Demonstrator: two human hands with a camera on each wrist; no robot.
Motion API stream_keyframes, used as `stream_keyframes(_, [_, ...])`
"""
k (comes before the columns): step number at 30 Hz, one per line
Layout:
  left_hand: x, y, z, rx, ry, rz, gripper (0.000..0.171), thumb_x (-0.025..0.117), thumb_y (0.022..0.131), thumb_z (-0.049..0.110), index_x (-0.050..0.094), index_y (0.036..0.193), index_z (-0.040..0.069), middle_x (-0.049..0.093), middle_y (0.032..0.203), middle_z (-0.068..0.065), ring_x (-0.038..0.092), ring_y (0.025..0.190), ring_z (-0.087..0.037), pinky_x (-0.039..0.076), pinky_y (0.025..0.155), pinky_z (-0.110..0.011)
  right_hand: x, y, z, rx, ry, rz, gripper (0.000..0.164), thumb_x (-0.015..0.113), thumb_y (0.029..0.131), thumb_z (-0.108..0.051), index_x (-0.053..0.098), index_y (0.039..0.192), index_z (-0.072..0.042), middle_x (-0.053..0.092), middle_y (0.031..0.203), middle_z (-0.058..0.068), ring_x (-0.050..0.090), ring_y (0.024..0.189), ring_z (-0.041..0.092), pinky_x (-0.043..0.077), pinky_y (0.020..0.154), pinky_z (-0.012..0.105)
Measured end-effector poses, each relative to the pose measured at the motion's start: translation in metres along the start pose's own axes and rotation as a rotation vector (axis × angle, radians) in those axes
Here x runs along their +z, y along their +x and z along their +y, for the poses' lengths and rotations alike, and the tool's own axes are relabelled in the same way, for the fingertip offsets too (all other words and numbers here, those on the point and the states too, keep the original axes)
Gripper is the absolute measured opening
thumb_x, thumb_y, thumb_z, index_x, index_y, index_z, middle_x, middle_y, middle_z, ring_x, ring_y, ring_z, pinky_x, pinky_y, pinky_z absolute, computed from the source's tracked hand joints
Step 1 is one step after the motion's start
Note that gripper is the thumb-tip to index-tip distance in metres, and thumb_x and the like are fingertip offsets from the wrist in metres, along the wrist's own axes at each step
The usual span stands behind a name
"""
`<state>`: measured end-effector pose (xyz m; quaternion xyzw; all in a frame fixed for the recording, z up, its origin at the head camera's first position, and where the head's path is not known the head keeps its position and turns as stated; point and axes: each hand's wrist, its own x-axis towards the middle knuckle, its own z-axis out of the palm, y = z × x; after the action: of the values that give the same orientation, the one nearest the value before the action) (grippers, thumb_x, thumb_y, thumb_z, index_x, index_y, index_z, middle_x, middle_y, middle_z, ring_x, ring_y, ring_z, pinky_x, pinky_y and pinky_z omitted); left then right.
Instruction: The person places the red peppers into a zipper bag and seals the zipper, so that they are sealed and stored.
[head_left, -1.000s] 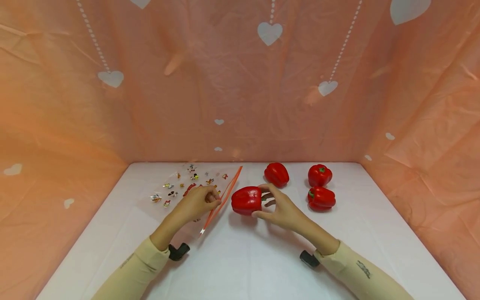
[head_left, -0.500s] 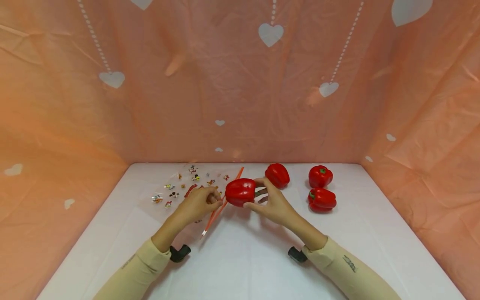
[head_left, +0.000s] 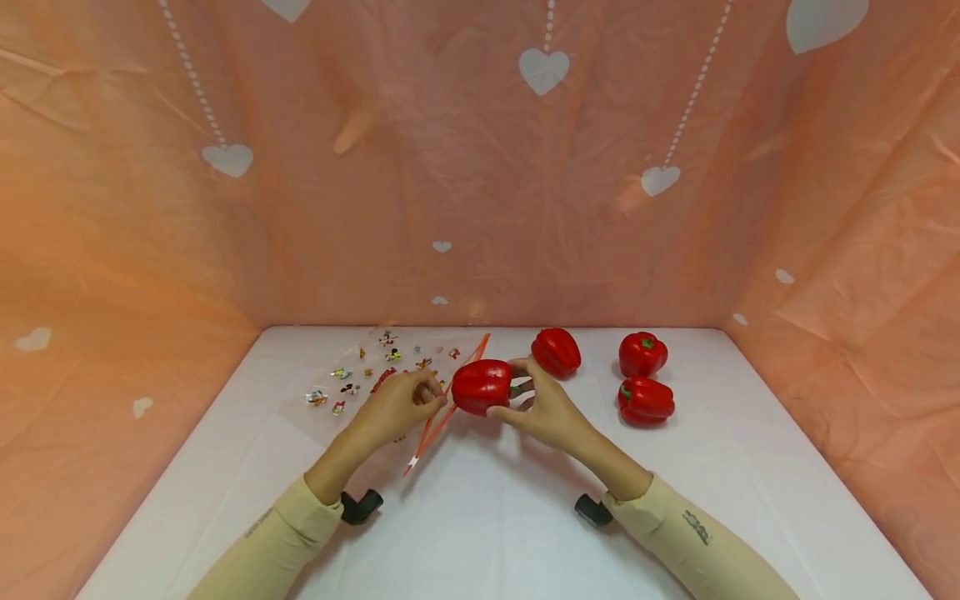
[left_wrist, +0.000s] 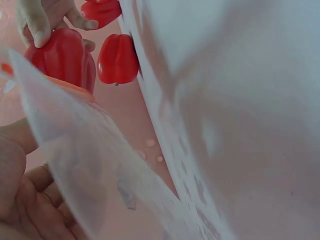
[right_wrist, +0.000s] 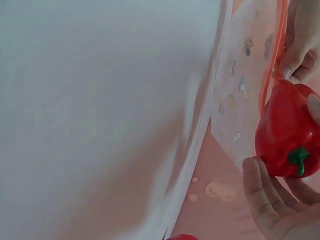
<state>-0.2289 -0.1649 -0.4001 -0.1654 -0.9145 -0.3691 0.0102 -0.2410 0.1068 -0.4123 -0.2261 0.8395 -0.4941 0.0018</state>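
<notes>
My right hand (head_left: 551, 410) grips a red bell pepper (head_left: 480, 387) by its stem end, thumb on the near side and fingers on the far side. The pepper's green stem (right_wrist: 299, 157) points back toward the palm in the right wrist view. My left hand (head_left: 401, 406) pinches the orange zip edge of a clear zip bag (head_left: 348, 389) printed with small colourful cartoon figures. The pepper's blunt end is right at that orange edge (head_left: 422, 446), overlapping it in the head view. In the left wrist view, the bag's film (left_wrist: 95, 150) stands raised and partly covers the pepper.
Behind and right of the held pepper lies another red bell pepper (head_left: 557, 352). Two more, one upright (head_left: 642, 355) and one on its side (head_left: 646, 402), sit farther right. A white cloth (head_left: 480, 533) covers the table, and an orange curtain with white hearts (head_left: 480, 183) surrounds it.
My right hand has carried the pepper left and slightly up to the bag's orange edge, then nearly stopped. The left hand has kept its pinch and place.
</notes>
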Motion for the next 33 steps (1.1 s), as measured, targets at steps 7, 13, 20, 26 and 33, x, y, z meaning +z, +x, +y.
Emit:
stream_keyframes(7, [0.000, 0.001, 0.001, -0.009, 0.018, 0.061, 0.005, 0.078, 0.099, 0.015, 0.074, 0.097, 0.013, 0.069, 0.085, 0.004, 0.065, 0.083, -0.015, 0.055, 0.071, -0.032, 0.001, 0.000, 0.002, 0.014, -0.055, 0.016, 0.068, 0.091, 0.088, -0.021, 0.057, 0.143, 0.000, 0.071, 0.127, 0.013, 0.070, 0.096, 0.023, 0.061, 0.084, 0.035])
stream_keyframes(13, [-0.001, 0.002, 0.001, 0.000, 0.044, 0.105, 0.006, 0.078, 0.100, 0.018, 0.075, 0.099, 0.013, 0.072, 0.088, 0.003, 0.066, 0.086, -0.016, 0.057, 0.075, -0.034, 0.004, 0.001, 0.005, 0.041, -0.031, 0.006, 0.068, 0.090, 0.088, -0.019, 0.057, 0.143, 0.004, 0.071, 0.128, 0.016, 0.071, 0.096, 0.023, 0.061, 0.084, 0.032])
stream_keyframes(20, [-0.003, 0.002, 0.003, 0.026, 0.037, 0.149, 0.005, 0.078, 0.100, 0.017, 0.076, 0.101, 0.013, 0.073, 0.090, 0.003, 0.067, 0.086, -0.018, 0.057, 0.073, -0.035, 0.003, 0.002, 0.008, 0.075, 0.054, -0.087, 0.065, 0.086, 0.090, -0.012, 0.054, 0.143, 0.008, 0.065, 0.133, 0.022, 0.071, 0.098, 0.024, 0.063, 0.086, 0.035])
stream_keyframes(26, [-0.004, 0.001, 0.005, 0.035, 0.014, 0.165, 0.005, 0.078, 0.100, 0.017, 0.076, 0.103, 0.013, 0.073, 0.091, 0.002, 0.068, 0.087, -0.018, 0.057, 0.073, -0.034, 0.002, 0.003, 0.009, 0.069, 0.079, -0.104, 0.061, 0.085, 0.092, -0.012, 0.055, 0.141, 0.007, 0.065, 0.132, 0.021, 0.071, 0.098, 0.023, 0.063, 0.085, 0.034])
stream_keyframes(33, [-0.012, 0.000, 0.008, 0.032, -0.032, 0.201, 0.007, 0.077, 0.101, 0.019, 0.074, 0.104, 0.014, 0.075, 0.095, 0.001, 0.068, 0.089, -0.021, 0.059, 0.068, -0.033, 0.004, 0.006, 0.011, 0.118, 0.061, -0.060, 0.062, 0.087, 0.091, -0.017, 0.057, 0.141, 0.002, 0.068, 0.130, 0.015, 0.071, 0.099, 0.022, 0.063, 0.084, 0.035])
